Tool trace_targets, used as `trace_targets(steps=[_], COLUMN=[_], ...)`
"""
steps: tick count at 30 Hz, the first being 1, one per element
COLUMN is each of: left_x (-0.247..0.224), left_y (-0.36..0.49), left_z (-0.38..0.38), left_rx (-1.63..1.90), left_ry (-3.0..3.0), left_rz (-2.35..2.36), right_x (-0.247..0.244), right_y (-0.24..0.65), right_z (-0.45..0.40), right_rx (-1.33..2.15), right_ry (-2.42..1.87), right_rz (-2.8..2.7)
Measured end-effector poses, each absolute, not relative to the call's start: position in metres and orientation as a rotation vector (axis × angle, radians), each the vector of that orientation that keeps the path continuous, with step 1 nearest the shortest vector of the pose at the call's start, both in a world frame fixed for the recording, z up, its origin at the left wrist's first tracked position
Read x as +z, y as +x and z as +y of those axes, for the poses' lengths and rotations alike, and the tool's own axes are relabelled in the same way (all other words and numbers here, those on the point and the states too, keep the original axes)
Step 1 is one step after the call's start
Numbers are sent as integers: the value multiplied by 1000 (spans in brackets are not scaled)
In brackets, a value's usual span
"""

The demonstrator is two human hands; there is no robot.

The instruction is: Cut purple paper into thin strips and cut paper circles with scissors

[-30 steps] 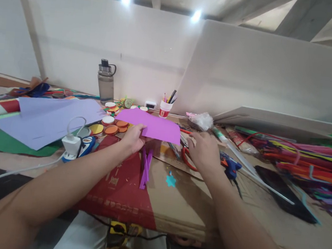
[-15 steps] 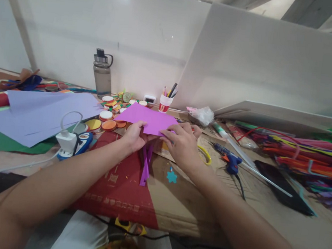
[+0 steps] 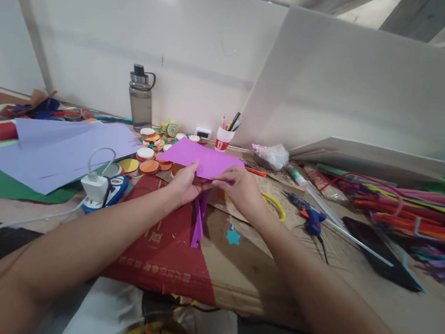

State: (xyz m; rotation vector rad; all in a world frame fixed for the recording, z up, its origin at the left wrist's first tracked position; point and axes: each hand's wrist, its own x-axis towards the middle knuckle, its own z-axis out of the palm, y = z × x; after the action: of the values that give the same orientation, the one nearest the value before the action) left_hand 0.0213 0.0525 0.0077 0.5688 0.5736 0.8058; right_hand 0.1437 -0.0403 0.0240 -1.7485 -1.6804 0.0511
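Note:
A bright purple sheet of paper [image 3: 203, 159] is held up above the cardboard-covered table. My left hand [image 3: 185, 185] grips its near edge, thumb on top and fingers underneath. At the near right edge, my right hand [image 3: 236, 186] pinches the paper; its fingertips are close to those of the left. Below the hands, narrow purple paper strips [image 3: 198, 227] lie on the red part of the cardboard. To their right sits a small blue flower-shaped cutout [image 3: 233, 236]. A yellow ring [image 3: 276, 206], perhaps a tape roll, is partly hidden behind my right forearm.
A blue glue gun [image 3: 312, 220] lies on the right near bundles of coloured pipe cleaners [image 3: 411, 206]. A water bottle [image 3: 140, 98] and a paper cup of pens [image 3: 224, 138] stand at the back. Lilac sheets [image 3: 62, 151] and a power strip [image 3: 105, 195] are on the left.
My right hand has shifted slightly left along the paper's near edge, closer to my left hand. An orange-red stick right of the paper has come into sight.

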Motion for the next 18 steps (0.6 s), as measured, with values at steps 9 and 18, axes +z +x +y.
trace_targets(steps=[9,18], left_x=[8,3], left_y=[19,21], left_z=[45,44], left_rx=[738,743], left_ry=[680,858], left_rz=[455,432], right_x=[28,30], right_y=[151,153], right_z=[-36,-33], right_rx=[362,394], right_ry=[-1804,-1795], right_rz=[-1479,-1444])
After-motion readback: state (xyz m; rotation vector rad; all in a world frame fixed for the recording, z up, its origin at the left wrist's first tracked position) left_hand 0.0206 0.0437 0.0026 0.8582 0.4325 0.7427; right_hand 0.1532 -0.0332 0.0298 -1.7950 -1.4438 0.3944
